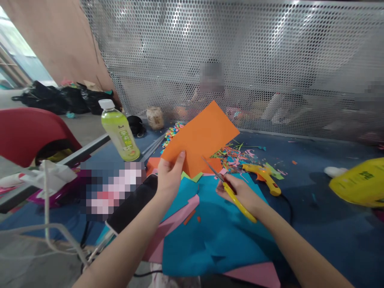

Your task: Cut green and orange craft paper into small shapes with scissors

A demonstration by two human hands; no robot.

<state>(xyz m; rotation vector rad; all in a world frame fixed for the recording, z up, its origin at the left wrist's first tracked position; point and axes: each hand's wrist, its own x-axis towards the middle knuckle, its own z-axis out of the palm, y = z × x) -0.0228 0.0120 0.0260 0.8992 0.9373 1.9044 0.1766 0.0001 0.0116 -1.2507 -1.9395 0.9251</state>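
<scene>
My left hand point(169, 176) pinches the lower left corner of an orange paper sheet point(201, 136) and holds it tilted above the table. My right hand point(240, 192) grips yellow-handled scissors point(231, 191); their metal blades point up and left and touch the sheet's lower edge. Below both hands lie a large teal sheet point(222, 236) and pink sheets point(174, 228) on the blue table point(324, 224). A yellow glue gun point(265, 176) rests just right of my right hand.
A green drink bottle point(120, 132) stands at the left; a black phone-like slab point(132, 204) lies beside my left forearm. Coloured paper scraps point(231, 154) litter the table's middle. A yellow bag point(360, 182) sits at right. A perforated metal screen point(240, 60) closes the back; a red chair point(27, 134) is at left.
</scene>
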